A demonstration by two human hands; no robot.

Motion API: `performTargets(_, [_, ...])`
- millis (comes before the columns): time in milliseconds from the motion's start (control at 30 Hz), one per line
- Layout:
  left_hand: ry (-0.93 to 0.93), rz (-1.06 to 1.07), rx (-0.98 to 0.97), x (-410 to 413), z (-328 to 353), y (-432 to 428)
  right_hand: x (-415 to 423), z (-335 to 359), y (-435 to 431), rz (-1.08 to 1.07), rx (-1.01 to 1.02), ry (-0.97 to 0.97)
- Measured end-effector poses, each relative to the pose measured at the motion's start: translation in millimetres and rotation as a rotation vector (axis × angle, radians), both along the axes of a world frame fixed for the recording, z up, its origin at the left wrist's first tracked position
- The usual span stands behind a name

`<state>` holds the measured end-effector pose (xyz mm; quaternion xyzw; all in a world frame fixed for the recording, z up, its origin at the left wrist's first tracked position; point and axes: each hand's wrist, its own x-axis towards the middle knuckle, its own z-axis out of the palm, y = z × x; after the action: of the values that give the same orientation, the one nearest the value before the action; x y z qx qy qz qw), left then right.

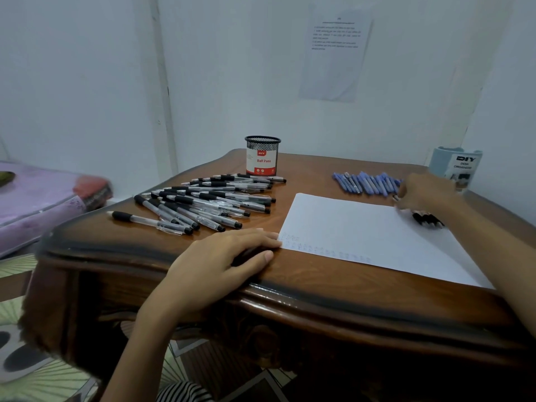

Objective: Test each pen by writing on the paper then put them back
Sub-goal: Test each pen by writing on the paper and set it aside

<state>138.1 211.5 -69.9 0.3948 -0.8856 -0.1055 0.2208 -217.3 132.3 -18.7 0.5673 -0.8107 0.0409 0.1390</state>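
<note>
A white paper [362, 227] lies on the wooden table [290, 285], with faint scribbles along its near-left edge. My left hand [223, 256] rests flat at the table's front edge, its fingertips touching the paper's left corner. My right hand [426, 190] is at the far right, past the paper's far corner, with its fingers curled down. The dark end of a pen [395, 197] sticks out from them. A few black pens [429, 220] lie under that wrist. A row of blue pens [365, 182] lies just left of the hand.
Several clear pens with black grips [203, 203] are spread over the table's left half. A black mesh cup labelled Ball Pens [262, 158] stands behind them. A blue desk organiser [455, 166] stands at the far right by the wall. A purple-covered surface [34, 198] is to the left.
</note>
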Motion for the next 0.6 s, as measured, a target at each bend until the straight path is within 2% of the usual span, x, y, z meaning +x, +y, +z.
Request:
performTargets(133, [-0.022, -0.009, 0.013, 0, 2, 0, 27, 3, -14, 0.263, -0.074, -0.240])
performTargets(200, [-0.037, -0.002, 0.027, -2, 3, 2, 52, 3, -21, 0.374, -0.072, -0.270])
performTargets(400, [-0.031, 0.014, 0.026, -2, 5, 4, 121, 7, -60, 0.562, 0.012, -0.157])
performTargets(600, [0.020, 0.001, 0.007, 0, 2, 2, 159, -15, -110, 0.595, 0.068, -0.091])
